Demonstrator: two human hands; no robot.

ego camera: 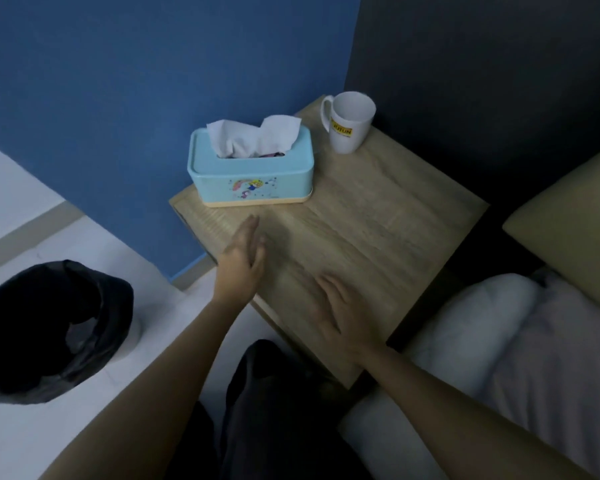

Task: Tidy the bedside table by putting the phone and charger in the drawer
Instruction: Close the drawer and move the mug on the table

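The wooden bedside table [378,216] fills the middle of the view. My left hand [243,258] hovers over its left front part, edge-on with fingers straight, holding nothing. My right hand [336,311] lies flat, palm down, on the table's near edge, fingers spread and empty. No phone or charger shows anywhere on the tabletop. The drawer front is hidden below the tabletop from this angle.
A light blue tissue box [252,168] stands at the table's back left, a white mug [349,123] at the back corner. A bin with a black liner [49,327] sits on the floor to the left. A bed with a white pillow [482,320] is on the right.
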